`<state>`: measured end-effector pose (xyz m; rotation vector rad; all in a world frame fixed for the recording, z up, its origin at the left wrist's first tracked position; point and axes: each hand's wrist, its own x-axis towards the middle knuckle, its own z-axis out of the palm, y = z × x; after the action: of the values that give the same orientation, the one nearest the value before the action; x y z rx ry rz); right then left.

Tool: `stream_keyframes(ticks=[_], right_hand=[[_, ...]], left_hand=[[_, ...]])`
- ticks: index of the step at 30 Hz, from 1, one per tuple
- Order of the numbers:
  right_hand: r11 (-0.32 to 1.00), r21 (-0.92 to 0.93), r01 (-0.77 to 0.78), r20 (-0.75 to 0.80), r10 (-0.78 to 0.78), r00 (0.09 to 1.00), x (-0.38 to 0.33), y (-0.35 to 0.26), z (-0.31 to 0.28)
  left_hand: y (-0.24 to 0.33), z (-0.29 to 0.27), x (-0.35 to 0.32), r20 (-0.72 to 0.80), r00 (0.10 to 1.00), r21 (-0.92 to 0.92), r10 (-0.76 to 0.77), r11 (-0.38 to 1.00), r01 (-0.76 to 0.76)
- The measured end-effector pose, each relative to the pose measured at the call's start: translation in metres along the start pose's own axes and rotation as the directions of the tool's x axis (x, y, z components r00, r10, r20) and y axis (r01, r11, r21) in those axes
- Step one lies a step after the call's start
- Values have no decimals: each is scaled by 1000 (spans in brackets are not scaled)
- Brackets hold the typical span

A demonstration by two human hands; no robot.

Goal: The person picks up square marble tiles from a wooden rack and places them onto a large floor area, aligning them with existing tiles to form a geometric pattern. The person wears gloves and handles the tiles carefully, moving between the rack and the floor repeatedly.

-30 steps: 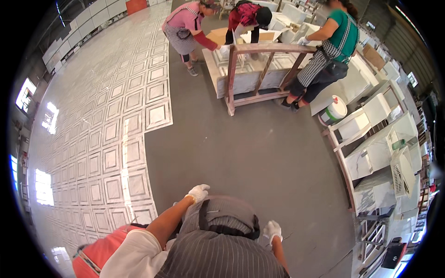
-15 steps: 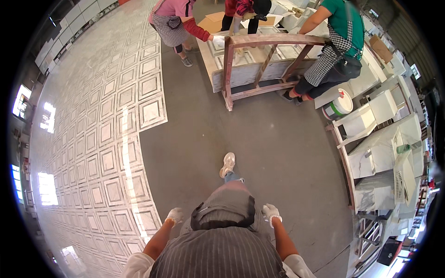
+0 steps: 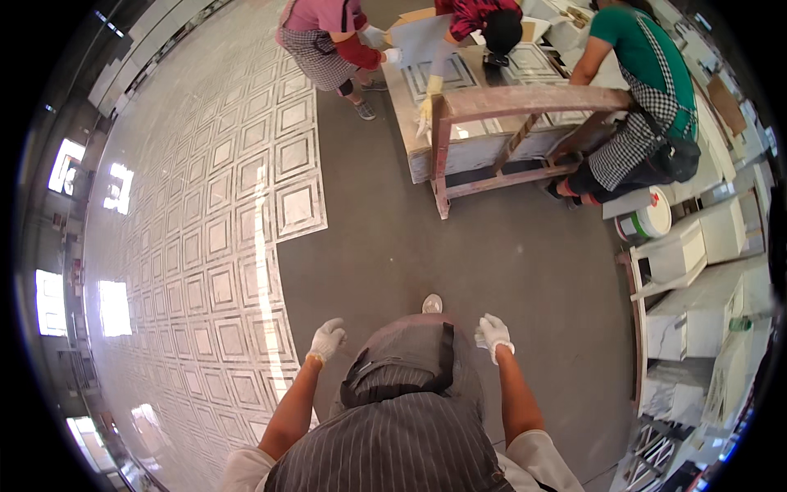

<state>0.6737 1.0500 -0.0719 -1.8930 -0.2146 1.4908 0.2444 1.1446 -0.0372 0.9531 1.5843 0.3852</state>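
My left hand (image 3: 328, 339), in a white glove, is held out in front of me on the left. Its fingers are loosely bent and apart, with nothing in them. On the other side of my striped apron (image 3: 385, 439), my right hand (image 3: 494, 334) wears a matching glove and is likewise open and bare of any object. Neither hand touches anything; below both is the grey floor (image 3: 385, 271). Ahead stands a worktable (image 3: 416, 166) with patterned stone panels on it, and a reddish frame (image 3: 533, 100) stands along its near side.
Patterned marble tiles (image 3: 221, 221) cover the floor on the left. Three people work around the table; one in pink (image 3: 316, 37) and another hold a light sheet (image 3: 418, 39). To the right are a white bucket (image 3: 648, 220) and a rack of stone pieces (image 3: 680, 328).
I have moved nearer to the worktable. Both my hands have risen forward. Ahead, a light sheet is now held up, and the person in red has shifted to the right.
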Motion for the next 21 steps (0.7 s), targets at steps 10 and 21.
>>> stream_keyframes(ticks=[10, 21], right_hand=[[998, 27, -56, -36, 57, 998, 35, -9, 4], [819, -522, 237, -138, -356, 924, 0, -170, 58]], left_hand=[[0, -11, 35, -28, 995, 519, -92, 850, 93], [98, -76, 174, 235, 971, 611, -31, 782, -123]])
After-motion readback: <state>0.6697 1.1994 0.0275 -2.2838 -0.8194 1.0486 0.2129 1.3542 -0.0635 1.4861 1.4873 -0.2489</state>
